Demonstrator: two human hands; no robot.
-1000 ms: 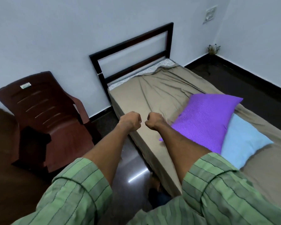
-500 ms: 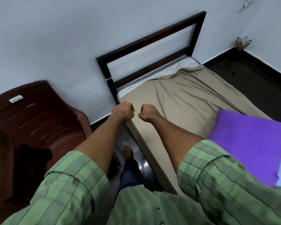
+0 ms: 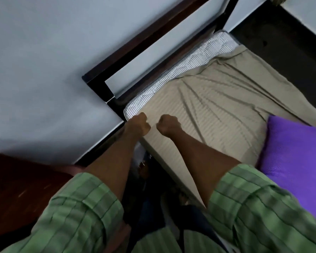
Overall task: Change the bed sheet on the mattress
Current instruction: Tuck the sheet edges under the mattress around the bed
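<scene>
The beige bed sheet [image 3: 217, 106] lies over the mattress [image 3: 181, 70] but stops short of the far edge, so a band of the mattress's grey-and-white striped ticking shows bare along the dark headboard frame [image 3: 150, 41]; creases fan across the cloth from the near left corner, which suggests the sheet is loose there rather than tucked, a sensible place to start stripping it. A purple pillow [image 3: 295, 161] sits on the sheet at the right and, by this reading, will have to come off before the sheet can be pulled free. Both arms reach forward from rolled green striped sleeves [image 3: 80, 212] toward that near left corner of the bed. The left hand [image 3: 138, 125] is balled into a fist at the very corner, where the striped ticking meets the sheet's edge; the right hand [image 3: 169, 124] is likewise a fist just beside it, over the sheet, with a narrow gap between the knuckles. Neither fist visibly pinches any cloth, though the view is from behind the knuckles and motion-blurred, so a hidden fold cannot be wholly ruled out. A reddish-brown plastic chair [image 3: 16, 179] stands at the near left, against the pale wall [image 3: 44, 61].
</scene>
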